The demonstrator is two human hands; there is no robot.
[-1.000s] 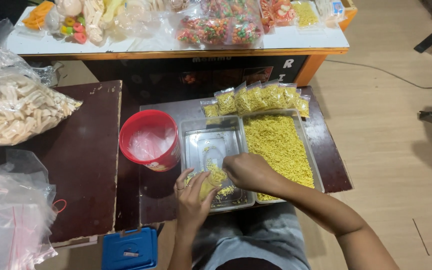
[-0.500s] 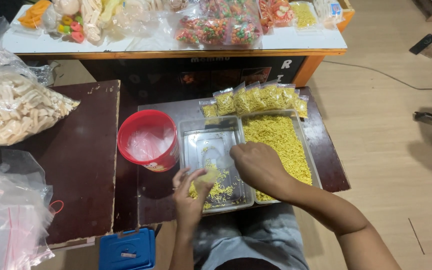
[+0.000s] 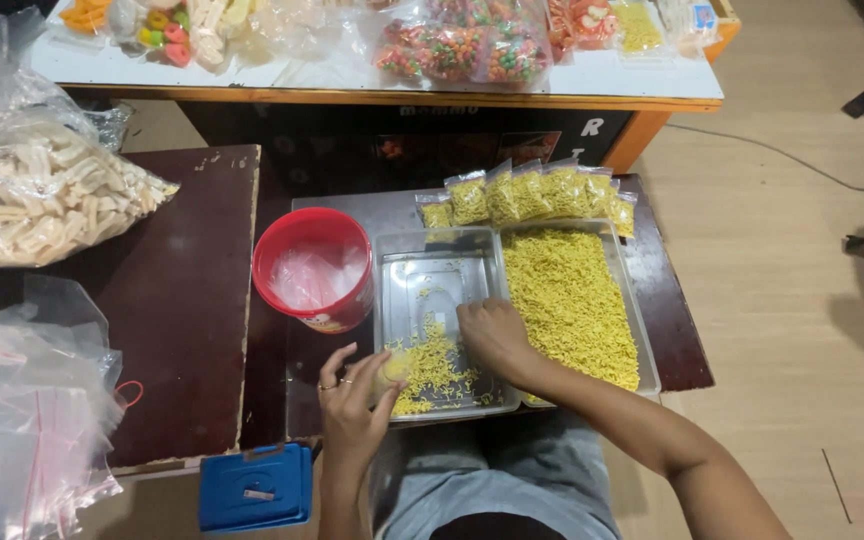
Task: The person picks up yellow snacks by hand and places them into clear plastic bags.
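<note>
Both hands have dropped lower into the near metal tray (image 3: pixel 392 262) since half a second ago, the right hand (image 3: pixel 492 335) now cupped, fingers together, over loose yellow noodle snack (image 3: pixel 437 370) as if raking it. On the dark worktop (image 3: pixel 192 300), the full tray (image 3: pixel 627 290) sits alongside within reach. Left hand (image 3: pixel 352 395) pinches a small clear bag (image 3: pixel 392 368) at the tray's edge, mouth toward the heap.

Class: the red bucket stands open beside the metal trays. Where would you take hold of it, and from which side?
Grip the red bucket by its left wall, coming from the left: it stands upright, its right side is crowded by the metal tray.
</note>
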